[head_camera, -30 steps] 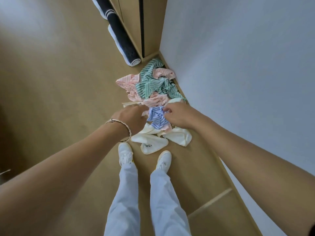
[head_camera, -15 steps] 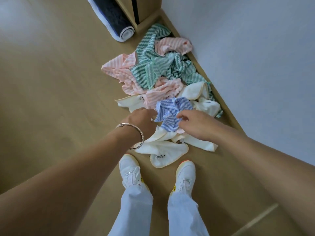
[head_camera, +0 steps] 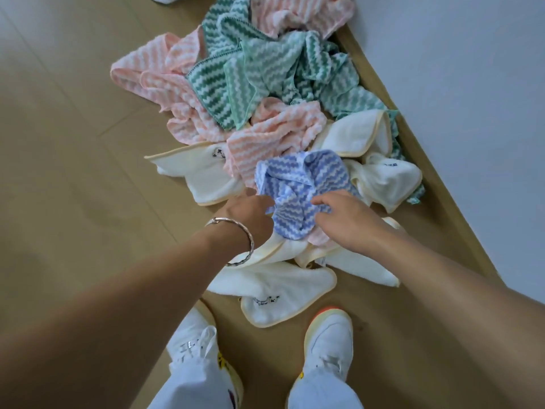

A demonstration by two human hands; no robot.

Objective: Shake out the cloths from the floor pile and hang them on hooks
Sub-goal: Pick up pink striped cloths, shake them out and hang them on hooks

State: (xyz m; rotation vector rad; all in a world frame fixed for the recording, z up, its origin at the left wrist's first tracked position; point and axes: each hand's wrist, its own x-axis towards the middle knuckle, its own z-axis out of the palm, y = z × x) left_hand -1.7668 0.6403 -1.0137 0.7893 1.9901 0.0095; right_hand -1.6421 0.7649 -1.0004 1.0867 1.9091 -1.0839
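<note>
Cloth comes first: the blue cloth point(head_camera: 298, 184), white zigzags across it, lies crumpled on top of the floor pile point(head_camera: 265, 119), at the end of the pile near the person's feet. It is bunched into a lump, so no long axis can be read from it. It sits straight ahead between the two hands, one on either flank and both about equally near.

The left hand point(head_camera: 250, 214), with a bracelet point(head_camera: 236, 228) on its wrist, has its fingers curled in at the cloth's near left edge. The right hand point(head_camera: 345, 219) curls over the right side, thumb towards the middle. The fingertips are buried in the folds, so each grip looks like a pinch rather than a plain touch.

My reading is that the pick-up is beginning, with shaking and hanging yet to come. A lift straight up, then hands drawn apart, should open it.

A pink fold point(head_camera: 318, 239) pokes out under its near end and might ride up with it. Cream cloths point(head_camera: 283, 290) lie beneath and toward the white shoes point(head_camera: 330, 338); pink cloths point(head_camera: 274, 134) and green cloths point(head_camera: 265, 69) stretch away along the skirting board point(head_camera: 413, 149) below the wall point(head_camera: 472, 84). No hooks are in view.
</note>
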